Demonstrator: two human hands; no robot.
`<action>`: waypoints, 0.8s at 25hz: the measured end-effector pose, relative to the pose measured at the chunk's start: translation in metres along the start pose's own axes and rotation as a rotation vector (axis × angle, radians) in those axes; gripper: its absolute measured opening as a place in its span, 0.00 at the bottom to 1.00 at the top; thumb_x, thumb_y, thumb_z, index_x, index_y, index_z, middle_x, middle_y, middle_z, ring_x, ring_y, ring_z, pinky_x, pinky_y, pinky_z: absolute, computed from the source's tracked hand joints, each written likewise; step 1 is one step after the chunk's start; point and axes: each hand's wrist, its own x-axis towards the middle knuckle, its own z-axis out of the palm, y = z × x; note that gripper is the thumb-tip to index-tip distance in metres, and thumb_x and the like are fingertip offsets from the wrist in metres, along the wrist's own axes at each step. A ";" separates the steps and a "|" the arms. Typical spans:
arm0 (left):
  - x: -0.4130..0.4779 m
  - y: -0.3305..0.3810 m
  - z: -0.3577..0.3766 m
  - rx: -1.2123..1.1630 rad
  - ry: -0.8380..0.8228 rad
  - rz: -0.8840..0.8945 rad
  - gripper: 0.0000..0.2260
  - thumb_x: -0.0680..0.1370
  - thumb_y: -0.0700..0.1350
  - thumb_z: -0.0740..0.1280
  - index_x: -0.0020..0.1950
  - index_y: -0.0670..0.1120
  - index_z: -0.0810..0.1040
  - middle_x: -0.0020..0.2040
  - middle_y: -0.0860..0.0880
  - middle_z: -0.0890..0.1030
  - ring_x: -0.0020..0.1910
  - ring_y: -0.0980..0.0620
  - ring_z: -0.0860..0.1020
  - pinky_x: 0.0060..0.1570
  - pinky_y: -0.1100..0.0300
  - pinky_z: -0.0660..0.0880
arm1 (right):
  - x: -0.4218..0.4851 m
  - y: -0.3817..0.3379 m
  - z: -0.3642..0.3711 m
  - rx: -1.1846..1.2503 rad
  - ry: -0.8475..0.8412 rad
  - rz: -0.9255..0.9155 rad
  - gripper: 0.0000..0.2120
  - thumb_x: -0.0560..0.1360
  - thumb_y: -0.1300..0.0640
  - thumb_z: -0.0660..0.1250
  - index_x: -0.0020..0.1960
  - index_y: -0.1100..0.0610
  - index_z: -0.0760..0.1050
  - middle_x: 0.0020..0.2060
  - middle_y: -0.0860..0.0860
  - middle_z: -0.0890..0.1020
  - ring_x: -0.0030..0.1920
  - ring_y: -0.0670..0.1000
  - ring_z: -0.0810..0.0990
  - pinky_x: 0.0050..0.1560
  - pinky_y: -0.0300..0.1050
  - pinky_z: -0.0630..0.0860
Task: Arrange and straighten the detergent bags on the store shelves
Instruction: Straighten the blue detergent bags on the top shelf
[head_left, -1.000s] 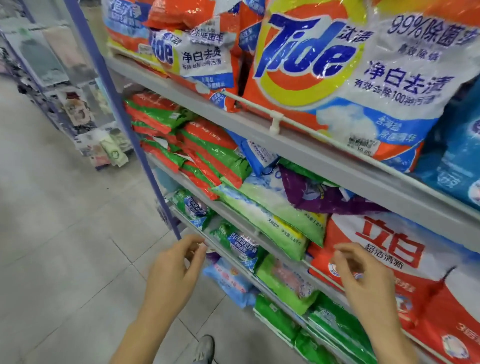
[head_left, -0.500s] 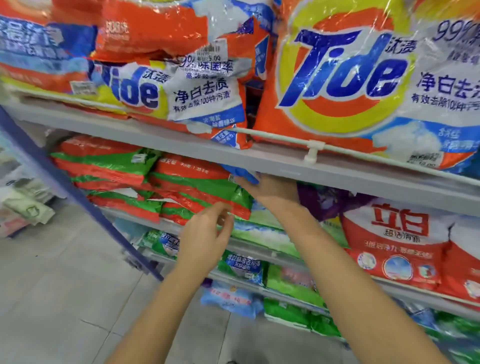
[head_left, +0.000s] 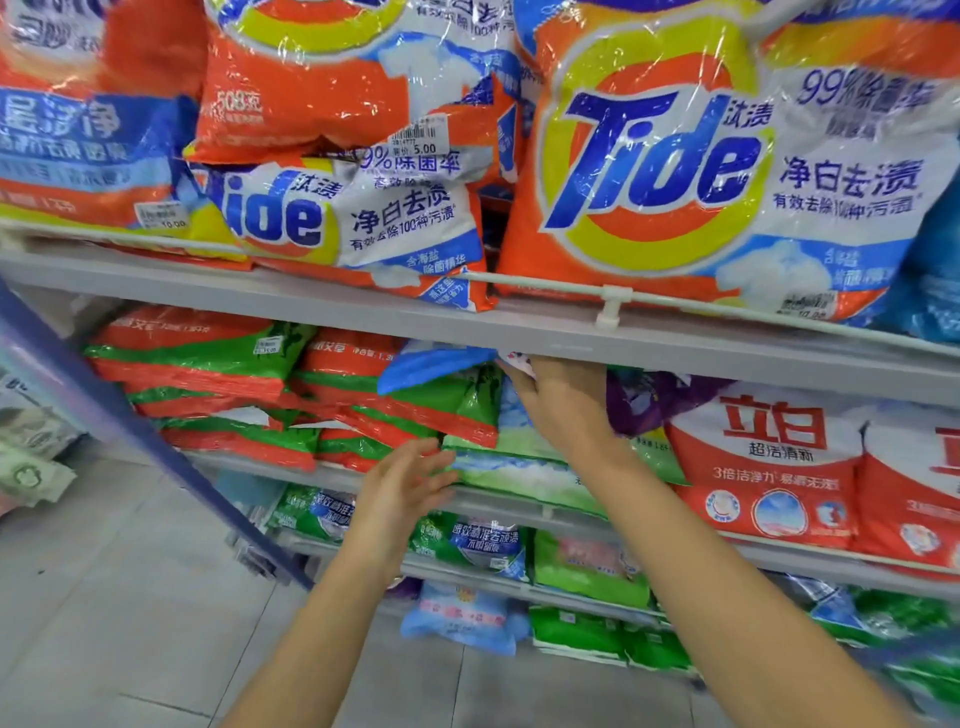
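On the middle grey metal shelf I'm straightening slumped plastic detergent bags. My right hand reaches over the pale green-and-white bag, fingertips at a white corner; I cannot tell whether they grip it. My left hand hovers open, fingers spread, beside its front edge. Next, I'd judge, square it up.

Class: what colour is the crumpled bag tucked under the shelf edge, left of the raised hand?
The bag is blue; head view.
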 end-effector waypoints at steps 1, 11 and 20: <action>0.000 -0.001 -0.002 -0.260 -0.052 -0.106 0.19 0.76 0.52 0.65 0.60 0.41 0.73 0.59 0.39 0.79 0.55 0.41 0.79 0.53 0.50 0.76 | -0.005 0.006 0.003 0.024 0.154 -0.060 0.16 0.71 0.47 0.64 0.50 0.58 0.81 0.40 0.57 0.84 0.39 0.59 0.83 0.37 0.47 0.78; -0.017 -0.008 0.012 -0.582 -0.346 -0.086 0.32 0.55 0.50 0.81 0.57 0.43 0.81 0.63 0.40 0.77 0.58 0.43 0.78 0.50 0.51 0.79 | -0.097 0.022 -0.011 0.210 -0.300 -0.046 0.31 0.67 0.38 0.55 0.68 0.47 0.68 0.71 0.43 0.61 0.72 0.44 0.54 0.73 0.45 0.42; -0.092 -0.038 0.053 0.242 -0.323 0.380 0.30 0.65 0.44 0.68 0.63 0.68 0.70 0.71 0.63 0.62 0.63 0.73 0.67 0.51 0.74 0.71 | -0.109 -0.006 -0.056 0.913 -0.320 0.471 0.22 0.64 0.35 0.67 0.55 0.34 0.65 0.53 0.35 0.76 0.54 0.32 0.74 0.55 0.31 0.71</action>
